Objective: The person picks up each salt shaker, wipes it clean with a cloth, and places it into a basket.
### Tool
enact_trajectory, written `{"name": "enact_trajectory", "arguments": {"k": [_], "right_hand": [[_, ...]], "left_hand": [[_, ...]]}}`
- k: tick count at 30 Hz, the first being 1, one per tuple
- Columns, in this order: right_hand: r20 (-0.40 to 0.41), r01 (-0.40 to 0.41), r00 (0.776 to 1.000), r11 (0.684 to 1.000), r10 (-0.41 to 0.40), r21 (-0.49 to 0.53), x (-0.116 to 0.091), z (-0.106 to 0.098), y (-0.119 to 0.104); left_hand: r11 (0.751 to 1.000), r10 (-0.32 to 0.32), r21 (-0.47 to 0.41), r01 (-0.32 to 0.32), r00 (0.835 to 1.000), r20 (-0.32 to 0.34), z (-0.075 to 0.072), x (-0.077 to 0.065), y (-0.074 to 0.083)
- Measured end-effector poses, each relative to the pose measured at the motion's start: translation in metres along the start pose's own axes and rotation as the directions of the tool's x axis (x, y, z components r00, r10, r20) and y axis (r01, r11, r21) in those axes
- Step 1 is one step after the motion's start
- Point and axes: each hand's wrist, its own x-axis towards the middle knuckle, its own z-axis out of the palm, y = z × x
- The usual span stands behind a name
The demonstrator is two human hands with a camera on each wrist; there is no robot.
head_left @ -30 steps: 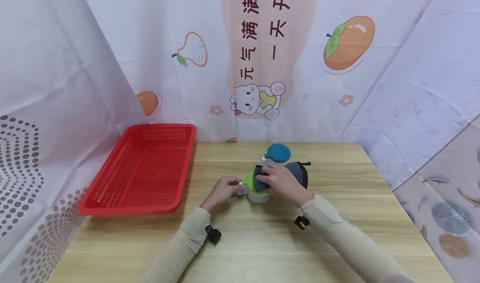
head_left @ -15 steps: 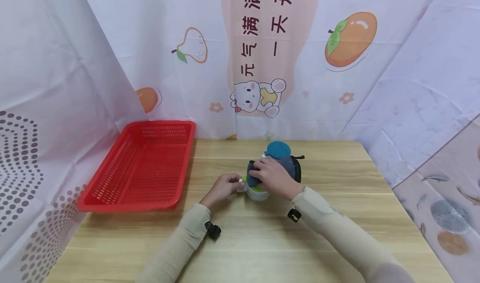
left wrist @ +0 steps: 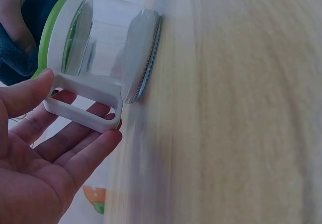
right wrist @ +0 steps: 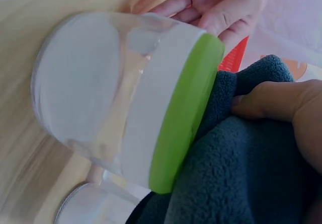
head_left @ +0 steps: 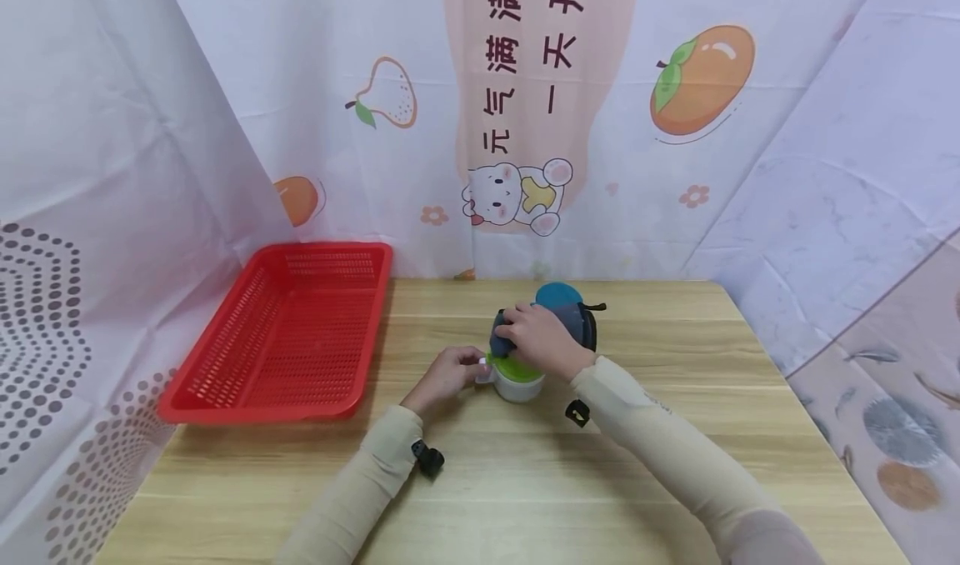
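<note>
I see the green-lidded jar [head_left: 519, 388] toward the far edge of the bench [head_left: 675, 432], left hand [head_left: 448, 376] pinching its handle [left wrist: 75, 114], right hand [head_left: 543, 338] gripping blue cloth [right wrist: 236, 153] against its lid [right wrist: 186, 118]. Sideways pressure could knock it into the blue-lidded jar [head_left: 558, 295].

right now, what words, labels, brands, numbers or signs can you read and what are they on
"元气满满": back curtain, printed sideways, reading bottom to top.
"一天开": same curtain, beside it; may continue past the frame's top.
Right sleeve: faint mark, too small to read.
Green-lidded jar and dark blue cloth: no readable text visible.
</note>
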Motion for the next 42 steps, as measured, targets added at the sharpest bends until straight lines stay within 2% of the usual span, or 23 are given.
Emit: {"name": "enact_trajectory", "arguments": {"k": [8,18,26,36,42], "right_hand": [[0.059,-0.078,0.995,0.996,0.075,0.048,0.001,-0.003,0.008],[0.125,-0.151,0.982,0.987,0.143,0.056,-0.002,-0.006,0.017],[0.119,-0.169,0.980,0.984,0.160,0.063,-0.011,-0.008,0.023],[0.055,-0.150,0.988,0.985,0.146,0.081,-0.027,-0.005,0.032],[0.051,-0.165,0.986,0.980,0.160,0.114,-0.037,-0.002,0.034]], "left_hand": [[1.000,0.018,-0.013,-0.018,1.000,-0.007,0.002,0.001,-0.002],[0.999,-0.008,-0.038,0.006,0.999,-0.036,0.004,0.002,0.000],[0.997,-0.043,-0.070,0.041,0.999,-0.029,0.004,0.000,0.000],[0.997,-0.031,-0.078,0.027,0.998,-0.045,0.004,0.000,0.001],[0.995,-0.033,-0.090,0.030,0.999,-0.037,0.004,0.000,0.000]]}}
